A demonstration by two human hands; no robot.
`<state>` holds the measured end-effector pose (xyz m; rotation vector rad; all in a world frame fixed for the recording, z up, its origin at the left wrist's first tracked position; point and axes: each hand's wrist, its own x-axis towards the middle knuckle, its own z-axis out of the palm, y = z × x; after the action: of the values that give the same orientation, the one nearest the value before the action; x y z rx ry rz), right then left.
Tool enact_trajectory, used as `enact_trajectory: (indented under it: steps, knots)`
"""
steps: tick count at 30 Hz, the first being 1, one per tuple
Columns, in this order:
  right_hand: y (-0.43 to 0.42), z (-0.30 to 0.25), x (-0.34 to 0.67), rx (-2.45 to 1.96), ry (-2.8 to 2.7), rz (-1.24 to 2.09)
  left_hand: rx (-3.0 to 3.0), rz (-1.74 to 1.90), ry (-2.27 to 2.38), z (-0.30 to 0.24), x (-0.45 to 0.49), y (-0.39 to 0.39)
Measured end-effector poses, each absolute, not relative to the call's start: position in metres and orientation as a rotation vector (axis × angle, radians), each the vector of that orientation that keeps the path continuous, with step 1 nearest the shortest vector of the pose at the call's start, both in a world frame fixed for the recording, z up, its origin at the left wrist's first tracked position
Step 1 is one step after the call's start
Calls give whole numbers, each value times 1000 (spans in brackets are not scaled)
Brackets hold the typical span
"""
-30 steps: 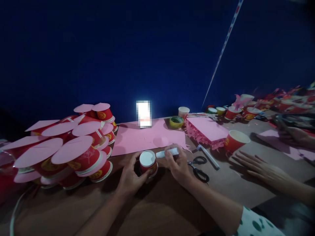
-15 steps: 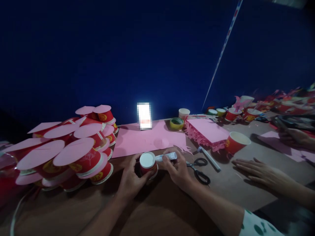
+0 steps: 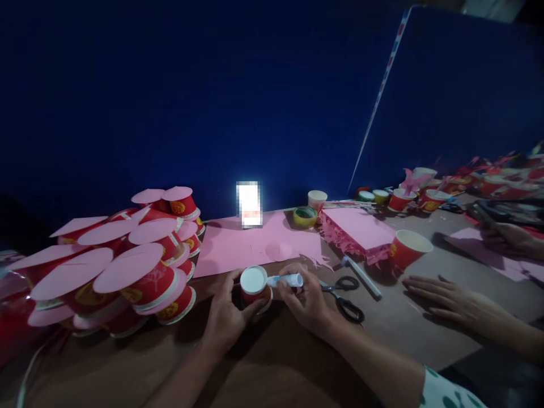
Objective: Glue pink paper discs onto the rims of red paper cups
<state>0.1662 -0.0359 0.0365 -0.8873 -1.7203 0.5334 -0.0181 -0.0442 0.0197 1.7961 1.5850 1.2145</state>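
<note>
Down swings the back end of the white tube (image 3: 293,280) – it slants upward in the earlier frame, and now it lies nearly level, the right hand (image 3: 306,300) turning with it. The red cup (image 3: 254,279) stays put in front of the wearer, on the desk (image 3: 263,362), its white round end facing up and its wider rim below. The left hand (image 3: 225,314) has it from the left, thumb across the near side, fingers curled round and only as far apart as the cup's width. Over on the right, the fingers pinch the tube closely, no gap to spare. And here's the line that matters: the tube's long axis runs crosswise, pointing leftward from the right fingers straight at the cup's upper edge – touching or just short, I can't tell. The right hand is nearer the tube, the left nearer the cup. Just right of the right hand lie the scissors (image 3: 331,289); farther right, a co-worker's hand (image 3: 446,297) rests palm down.
</note>
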Motion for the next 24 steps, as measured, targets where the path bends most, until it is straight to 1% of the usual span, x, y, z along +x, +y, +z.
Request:
enact_trajectory:
  steps: [9,24]
  knots:
    - [-34,38,165,-785,-1750,273,1787,1196,1531,24,-18,-46]
    - [-33,33,170,-696,-1927,213,1792,1241,1480,14,-21,-45]
